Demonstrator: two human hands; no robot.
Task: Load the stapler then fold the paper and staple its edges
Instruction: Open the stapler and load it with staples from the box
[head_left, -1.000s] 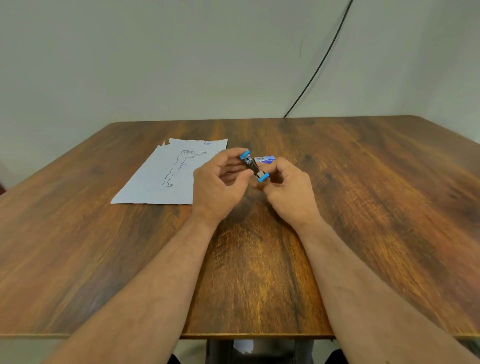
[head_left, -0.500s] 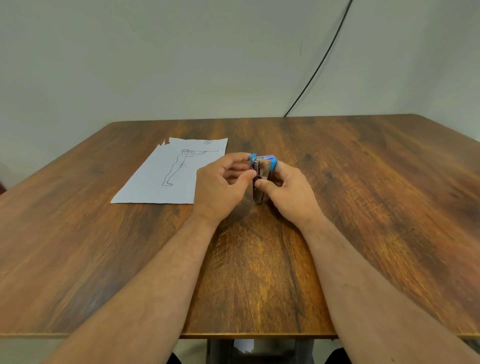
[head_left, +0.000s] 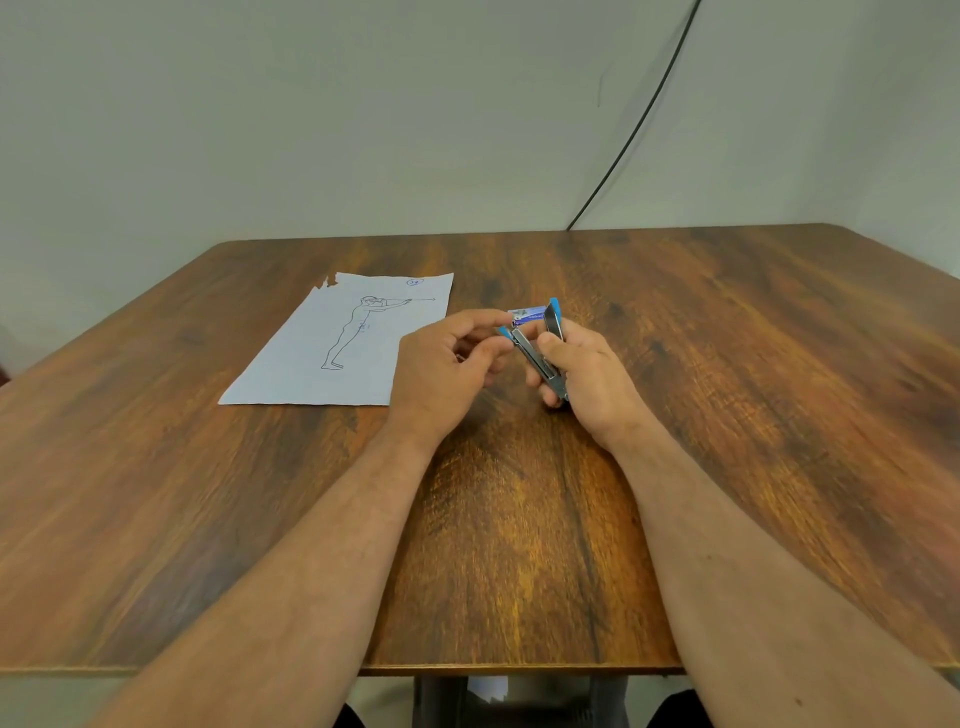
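Table (head_left: 727, 415): dark wood grain, carries everything.
Paper (head_left: 358, 338): flat and unfolded on table, left of both hands; line drawing of a standing figure; far-left corner torn.
Right hand (head_left: 587, 379): fingers curled round stapler body, held above table.
Left hand (head_left: 447, 364): fingertips pinch stapler's blue front tip.
Stapler (head_left: 537, 358): small, metal with blue ends, hinged open in a V.
Staple box (head_left: 527, 316): small, blue-and-white, just behind stapler.
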